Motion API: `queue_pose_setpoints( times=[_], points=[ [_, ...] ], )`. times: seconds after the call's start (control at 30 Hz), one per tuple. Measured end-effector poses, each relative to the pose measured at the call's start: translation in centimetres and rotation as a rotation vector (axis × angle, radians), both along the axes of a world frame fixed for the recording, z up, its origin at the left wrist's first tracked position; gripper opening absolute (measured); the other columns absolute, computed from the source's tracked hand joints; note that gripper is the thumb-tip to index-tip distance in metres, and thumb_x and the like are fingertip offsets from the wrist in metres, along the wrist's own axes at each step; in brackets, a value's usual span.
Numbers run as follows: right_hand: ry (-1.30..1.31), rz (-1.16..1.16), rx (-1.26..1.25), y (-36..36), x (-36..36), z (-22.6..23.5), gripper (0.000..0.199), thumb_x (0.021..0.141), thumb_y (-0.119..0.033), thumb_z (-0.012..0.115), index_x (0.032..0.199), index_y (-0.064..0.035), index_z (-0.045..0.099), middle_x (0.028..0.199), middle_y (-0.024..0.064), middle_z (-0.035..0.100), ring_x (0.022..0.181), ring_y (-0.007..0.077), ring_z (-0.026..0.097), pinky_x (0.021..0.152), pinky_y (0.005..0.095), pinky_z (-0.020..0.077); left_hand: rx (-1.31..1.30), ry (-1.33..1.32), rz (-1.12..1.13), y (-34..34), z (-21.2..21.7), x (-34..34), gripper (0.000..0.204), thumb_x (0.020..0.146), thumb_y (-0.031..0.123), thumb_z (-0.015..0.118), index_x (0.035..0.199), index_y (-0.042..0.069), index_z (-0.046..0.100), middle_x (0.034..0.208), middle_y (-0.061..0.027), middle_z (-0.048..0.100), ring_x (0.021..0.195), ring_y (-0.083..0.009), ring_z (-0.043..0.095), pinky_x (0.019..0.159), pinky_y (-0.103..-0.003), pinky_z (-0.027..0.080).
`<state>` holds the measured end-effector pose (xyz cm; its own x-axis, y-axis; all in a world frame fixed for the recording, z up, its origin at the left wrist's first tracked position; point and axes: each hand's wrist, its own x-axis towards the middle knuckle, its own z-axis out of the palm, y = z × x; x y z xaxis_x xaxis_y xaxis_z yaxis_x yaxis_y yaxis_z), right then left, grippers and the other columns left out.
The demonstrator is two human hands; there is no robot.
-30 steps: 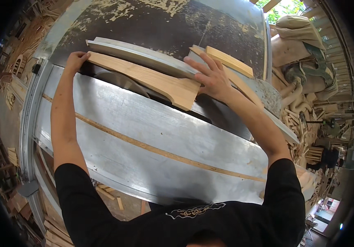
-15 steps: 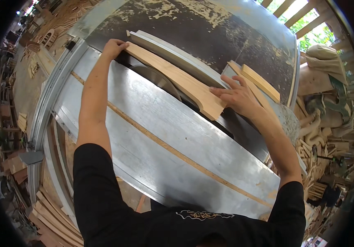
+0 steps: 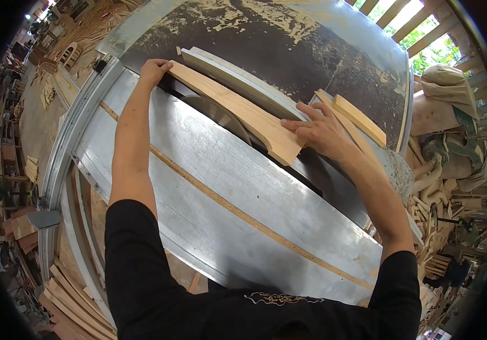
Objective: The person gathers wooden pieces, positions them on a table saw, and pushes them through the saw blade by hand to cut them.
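A pale, curved wooden board (image 3: 235, 105) with a stepped near end lies beside the round saw blade (image 3: 218, 115) of a table saw. My left hand (image 3: 156, 72) is closed on the board's far left end, thumb and fingers pinching it. At the near right end, my right hand (image 3: 323, 133) rests against the board with its fingers stretched apart, some touching the wood. A long metal fence (image 3: 238, 82) runs along the board's far side. Part of the blade is hidden beneath the board.
The metal saw table (image 3: 226, 181) spreads out in front of me. Past the fence is a worn dark tabletop (image 3: 289, 51). Wooden strips (image 3: 361, 120) lie near my right hand. Curved wood pieces (image 3: 76, 300) stand at lower left, and a dust bag (image 3: 447, 90) hangs at right.
The wooden board has slid slightly to the left past the blade. Both my hands have moved with it, keeping their places on its ends.
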<state>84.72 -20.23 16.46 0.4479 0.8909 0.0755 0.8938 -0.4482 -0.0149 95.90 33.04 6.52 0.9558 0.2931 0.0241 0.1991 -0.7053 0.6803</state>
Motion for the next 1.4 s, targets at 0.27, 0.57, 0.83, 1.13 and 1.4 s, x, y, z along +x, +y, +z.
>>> queue_pose_setpoints(
  times=[0.27, 0.57, 0.83, 1.13, 1.4],
  points=[
    [-0.03, 0.023, 0.045, 1.4, 1.0, -1.0, 0.011, 0.076, -0.023, 0.077, 0.08, -0.0141, 0.071, 0.132, -0.0172, 0.064, 0.135, 0.0239, 0.045, 0.108, 0.044, 0.0335, -0.006, -0.109, 0.011, 1.7, -0.8, 0.3, 0.034, 0.088, 0.03, 0.075, 0.115, 0.01, 0.074, 0.107, -0.0117, 0.075, 0.097, -0.0222, 0.07, 0.088, -0.034, 0.052],
    [-0.001, 0.022, 0.018, 1.9, 1.3, -0.6, 0.025, 0.072, -0.021, 0.079, 0.096, -0.0163, 0.075, 0.13, -0.0156, 0.065, 0.134, 0.0238, 0.046, 0.108, 0.0434, 0.0343, 0.108, 0.013, -0.017, -1.0, 1.0, -1.5, 0.075, 0.082, 0.049, 0.078, 0.134, -0.002, 0.059, 0.12, -0.0152, 0.069, 0.108, -0.0225, 0.066, 0.097, -0.031, 0.048],
    [-0.021, 0.045, 0.027, 3.5, 1.9, -0.5, 0.024, 0.074, -0.02, 0.078, 0.098, -0.0164, 0.076, 0.129, -0.0145, 0.067, 0.132, 0.0222, 0.046, 0.107, 0.0416, 0.035, 0.105, 0.007, 0.013, -0.2, 1.8, -2.0, 0.086, 0.08, 0.055, 0.077, 0.14, 0.0, 0.053, 0.134, -0.0202, 0.062, 0.122, -0.0297, 0.061, 0.104, -0.034, 0.045],
    [-0.047, 0.04, -0.007, 5.1, 2.7, -0.7, 0.044, 0.073, -0.024, 0.08, 0.116, -0.0207, 0.073, 0.129, -0.0146, 0.067, 0.132, 0.0209, 0.045, 0.107, 0.0401, 0.035, 0.102, -0.048, 0.036, 1.2, 1.2, -1.3, 0.085, 0.081, 0.054, 0.076, 0.14, -0.002, 0.052, 0.135, -0.0221, 0.06, 0.125, -0.0317, 0.059, 0.105, -0.036, 0.044],
    [-0.046, 0.031, -0.041, 6.0, 3.4, -0.8, 0.05, 0.072, -0.024, 0.081, 0.121, -0.0219, 0.07, 0.132, -0.0154, 0.065, 0.134, 0.021, 0.044, 0.108, 0.0407, 0.0349, 0.07, -0.122, 0.066, 2.0, 0.4, -0.6, 0.077, 0.079, 0.05, 0.077, 0.137, 0.003, 0.058, 0.132, -0.0207, 0.063, 0.123, -0.0331, 0.06, 0.105, -0.037, 0.045]
  ],
)
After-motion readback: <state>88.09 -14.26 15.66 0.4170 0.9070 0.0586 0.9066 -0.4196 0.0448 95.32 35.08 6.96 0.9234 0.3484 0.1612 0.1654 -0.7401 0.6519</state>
